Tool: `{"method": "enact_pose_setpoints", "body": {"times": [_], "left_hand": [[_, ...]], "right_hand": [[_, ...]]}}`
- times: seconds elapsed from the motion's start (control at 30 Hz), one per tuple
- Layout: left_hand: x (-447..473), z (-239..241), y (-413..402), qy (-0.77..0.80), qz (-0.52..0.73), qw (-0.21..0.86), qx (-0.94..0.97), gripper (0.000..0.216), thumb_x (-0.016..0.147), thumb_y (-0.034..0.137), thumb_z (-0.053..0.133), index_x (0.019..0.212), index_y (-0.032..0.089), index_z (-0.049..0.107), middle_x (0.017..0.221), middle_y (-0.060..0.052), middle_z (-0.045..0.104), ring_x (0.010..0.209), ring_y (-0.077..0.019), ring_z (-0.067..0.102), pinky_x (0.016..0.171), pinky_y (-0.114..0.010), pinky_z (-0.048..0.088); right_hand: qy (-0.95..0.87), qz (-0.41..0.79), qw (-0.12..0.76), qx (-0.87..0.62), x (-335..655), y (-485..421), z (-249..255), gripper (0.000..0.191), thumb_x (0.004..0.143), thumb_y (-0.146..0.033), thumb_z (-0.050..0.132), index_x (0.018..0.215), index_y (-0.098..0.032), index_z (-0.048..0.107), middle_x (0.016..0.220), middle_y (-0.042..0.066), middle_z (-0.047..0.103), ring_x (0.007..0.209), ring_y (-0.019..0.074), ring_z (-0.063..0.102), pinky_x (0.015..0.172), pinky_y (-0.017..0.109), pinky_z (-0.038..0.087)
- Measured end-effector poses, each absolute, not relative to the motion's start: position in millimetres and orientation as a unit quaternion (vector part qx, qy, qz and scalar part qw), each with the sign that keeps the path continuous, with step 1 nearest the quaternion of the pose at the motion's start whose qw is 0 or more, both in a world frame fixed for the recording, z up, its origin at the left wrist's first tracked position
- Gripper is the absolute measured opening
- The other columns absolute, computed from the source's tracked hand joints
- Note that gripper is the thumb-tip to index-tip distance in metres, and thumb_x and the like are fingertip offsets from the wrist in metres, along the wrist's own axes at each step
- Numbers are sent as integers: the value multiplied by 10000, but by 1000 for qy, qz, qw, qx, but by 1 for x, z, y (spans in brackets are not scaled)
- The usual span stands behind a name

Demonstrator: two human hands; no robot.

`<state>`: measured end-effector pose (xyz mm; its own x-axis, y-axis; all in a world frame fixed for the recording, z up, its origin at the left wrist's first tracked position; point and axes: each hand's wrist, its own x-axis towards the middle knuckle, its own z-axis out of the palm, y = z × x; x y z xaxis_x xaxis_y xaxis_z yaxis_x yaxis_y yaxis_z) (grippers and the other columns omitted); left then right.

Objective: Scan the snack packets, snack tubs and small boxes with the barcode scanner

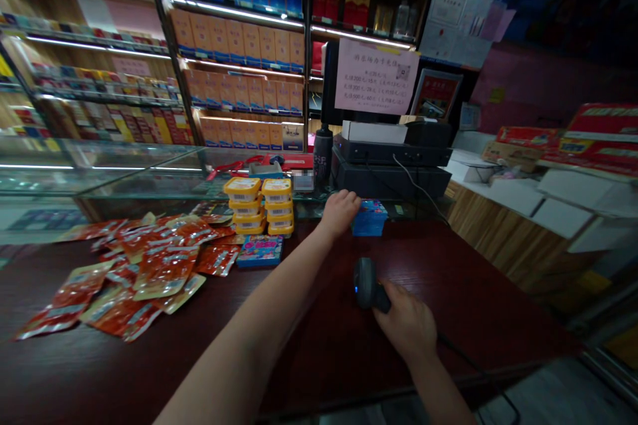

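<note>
My left hand (pixel 339 211) reaches far across the dark red counter (pixel 309 345) and closes on a small blue box (pixel 369 218) near the counter's back edge. My right hand (pixel 406 322) grips a black handheld barcode scanner (pixel 366 284) low over the counter, its head pointing toward the blue box; a cable trails off to the right. Left of my arm stand two stacks of yellow-lidded tubs (pixel 259 206), with a flat colourful packet (pixel 260 250) in front of them.
Several red-orange snack packets (pixel 144 272) lie spread over the counter's left half. A black till with a printer and paper sign (pixel 391 159) stands behind the blue box. A glass display case (pixel 100 172) and lit shelves of cartons fill the back. White boxes sit at right.
</note>
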<state>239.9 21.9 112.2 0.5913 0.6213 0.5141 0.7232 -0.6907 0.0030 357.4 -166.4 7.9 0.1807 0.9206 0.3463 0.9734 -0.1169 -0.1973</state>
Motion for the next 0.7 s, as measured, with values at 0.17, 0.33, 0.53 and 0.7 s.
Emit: {"method": "enact_pose_setpoints", "body": {"times": [0.17, 0.33, 0.53, 0.7], "left_hand": [[190, 95, -5, -494, -447, -44, -744, 176, 824, 226, 553, 992, 209, 605, 1003, -53, 629, 926, -200, 565, 816, -318, 424], [157, 66, -29, -437, -605, -281, -603, 177, 695, 268, 654, 841, 176, 613, 753, -3, 634, 644, -133, 567, 630, -256, 455], [137, 56, -56, -344, -630, -497, -488, 398, 546, 371, 787, 834, 160, 610, 762, -22, 672, 666, -155, 632, 632, -284, 518], [125, 50, -64, -346, -627, -539, -442, 505, 478, 380, 840, 864, 140, 617, 839, -50, 702, 722, -181, 669, 695, -333, 557]], "right_hand": [[-636, -66, 193, -744, 358, -169, 11, 295, 825, -285, 555, 1116, -274, 600, 934, 17, 702, 788, 189, 671, 624, 276, 414], [-643, -64, 196, -737, 356, -174, 16, 256, 847, -279, 522, 1092, -276, 597, 918, 3, 699, 801, 178, 669, 626, 272, 399], [-639, -66, 184, -744, 356, -174, 14, 286, 845, -300, 524, 1122, -268, 585, 958, 16, 696, 800, 193, 670, 601, 283, 387], [-633, -72, 172, -751, 357, -172, 10, 300, 847, -323, 526, 1137, -269, 579, 986, 27, 697, 810, 187, 669, 595, 276, 383]]}}
